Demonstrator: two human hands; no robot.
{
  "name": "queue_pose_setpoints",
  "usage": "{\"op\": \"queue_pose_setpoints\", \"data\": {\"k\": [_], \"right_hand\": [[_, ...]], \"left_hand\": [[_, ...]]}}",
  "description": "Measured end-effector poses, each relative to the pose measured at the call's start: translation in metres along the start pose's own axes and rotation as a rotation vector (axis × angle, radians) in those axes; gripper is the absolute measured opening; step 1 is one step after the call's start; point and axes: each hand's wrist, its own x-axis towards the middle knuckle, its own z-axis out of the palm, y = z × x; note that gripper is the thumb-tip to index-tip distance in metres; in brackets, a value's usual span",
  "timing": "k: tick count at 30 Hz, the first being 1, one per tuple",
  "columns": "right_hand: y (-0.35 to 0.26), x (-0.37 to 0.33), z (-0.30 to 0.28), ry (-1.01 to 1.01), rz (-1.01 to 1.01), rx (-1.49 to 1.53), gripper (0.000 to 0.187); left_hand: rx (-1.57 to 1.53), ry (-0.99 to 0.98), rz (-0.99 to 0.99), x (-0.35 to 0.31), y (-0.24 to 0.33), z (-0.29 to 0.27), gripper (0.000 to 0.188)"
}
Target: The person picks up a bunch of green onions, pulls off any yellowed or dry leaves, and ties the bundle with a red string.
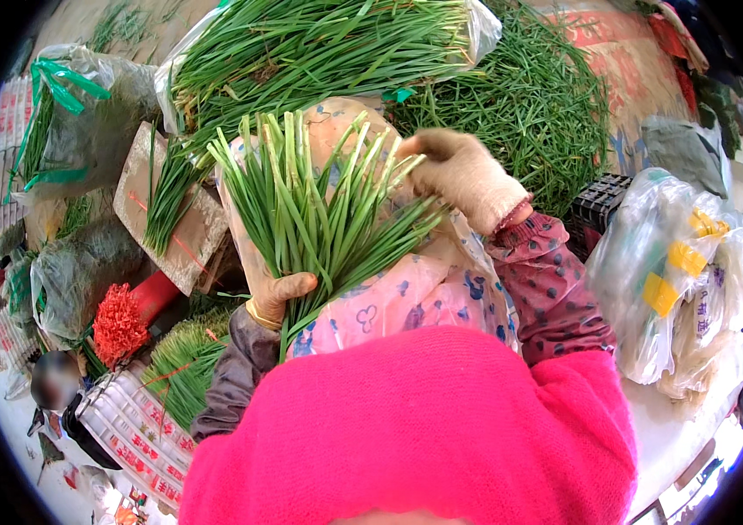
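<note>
A fanned bunch of garlic chives (301, 210) is held upright over my lap, its pale cut ends up and its green leaves down. My left hand (281, 293), with a yellow band at the wrist, is closed round the lower part, the thumb lying across the leaves. My right hand (468, 175), in a beige knitted glove, is at the upper right edge of the bunch. Its fingers are curled and slightly smeared by motion. What they hold, if anything, is hidden. Under the bunch lies a pink patterned plastic apron (389, 302).
A large pile of chives (328, 57) lies ahead on plastic, beside loose green leaves (520, 114). At left are a board (170, 210) with a few chives, red ties (120, 325) and a bagged bundle (96, 114). Clear plastic bags (665, 271) lie at right by a black crate (599, 203).
</note>
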Motion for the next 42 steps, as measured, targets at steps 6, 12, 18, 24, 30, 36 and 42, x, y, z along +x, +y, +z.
{"op": "queue_pose_setpoints", "data": {"k": [6,12,18,24,30,36,42], "right_hand": [[-0.008,-0.011,-0.039,0.461,-0.287,0.315,0.014],[-0.037,-0.049,0.004,-0.169,0.033,-0.29,0.024],[-0.015,-0.025,0.023,-0.258,0.286,0.157,0.014],[-0.017,-0.054,-0.028,-0.072,-0.06,0.546,0.01],[-0.016,-0.078,-0.011,-0.147,0.177,-0.107,0.014],[0.007,-0.052,0.026,-0.086,-0.26,-0.562,0.029],[-0.024,-0.058,-0.016,-0.676,-0.373,0.001,0.014]], "left_hand": [[0.006,0.015,0.038,0.002,-0.002,0.001,0.123],[-0.011,0.071,0.073,0.005,-0.004,0.003,0.121],[-0.017,0.055,0.066,0.007,0.001,0.007,0.119],[-0.019,0.04,0.029,0.002,-0.003,0.0,0.118],[-0.027,0.057,0.039,0.004,-0.003,0.001,0.116],[-0.04,0.069,0.057,0.006,0.004,0.008,0.115],[-0.072,0.106,0.078,0.003,0.005,0.01,0.113]]}}
